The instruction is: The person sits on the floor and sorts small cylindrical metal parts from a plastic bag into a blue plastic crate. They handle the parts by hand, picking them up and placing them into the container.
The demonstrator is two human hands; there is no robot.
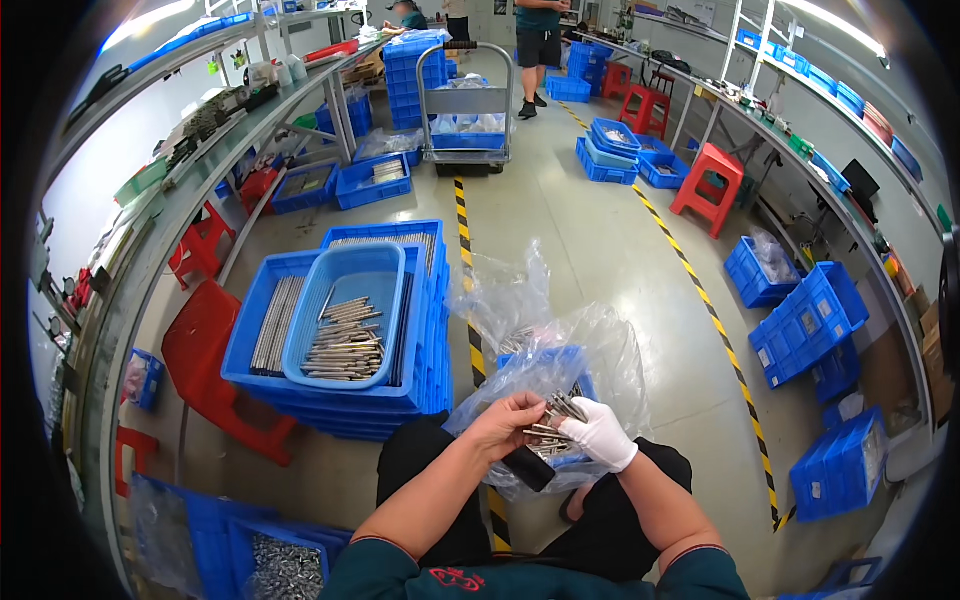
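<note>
My right hand, in a white glove, is closed round a bunch of slim metal rods. My bare left hand meets the bunch from the left, its thumb and fingertips pinched on rod ends. Both hands are above a blue crate lined with a clear plastic bag, with more metal rods lying inside. A black oblong thing is just below my left hand; its kind is unclear.
To the left, a light blue tub of metal rods rests on stacked blue crates. A red stool stands beside them. Small metal parts fill a bin at lower left. Farther off are a trolley and a standing person.
</note>
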